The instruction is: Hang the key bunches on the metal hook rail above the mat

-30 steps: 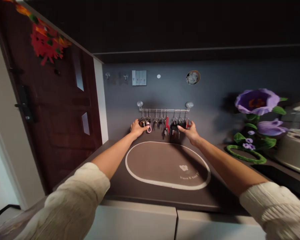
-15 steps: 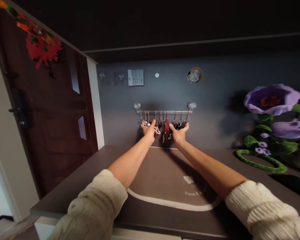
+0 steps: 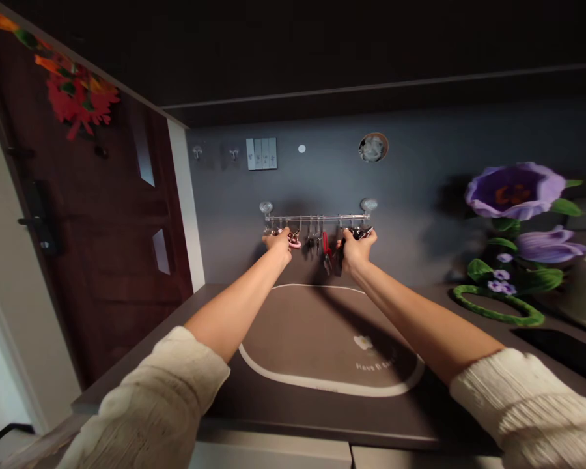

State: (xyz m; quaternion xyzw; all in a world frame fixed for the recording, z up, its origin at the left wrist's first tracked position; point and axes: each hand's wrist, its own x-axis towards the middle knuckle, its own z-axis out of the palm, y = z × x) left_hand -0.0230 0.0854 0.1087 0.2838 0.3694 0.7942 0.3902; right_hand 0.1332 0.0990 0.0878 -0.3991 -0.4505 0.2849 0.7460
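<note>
One key rail [image 3: 317,217]: on the wall
Left hand [image 3: 277,242]: fingers [image 3: 286,236] curled on pink-ringed keys [image 3: 295,244]
Right hand [image 3: 355,249]: fingers [image 3: 367,238] curled on dark keys [image 3: 359,232]

My sleeves are a cream chunky knit, the left sleeve [image 3: 146,397] and right sleeve [image 3: 527,407] both bunched in thick soft folds, with fine ribbing along the right cuff. Left one looks a bit duller and greyer, the right one paler and brighter. Past the cuffs, my left forearm [image 3: 234,312] and right forearm [image 3: 420,326] are bare, and so are my left hand [image 3: 277,242] and right hand [image 3: 355,251].
</note>
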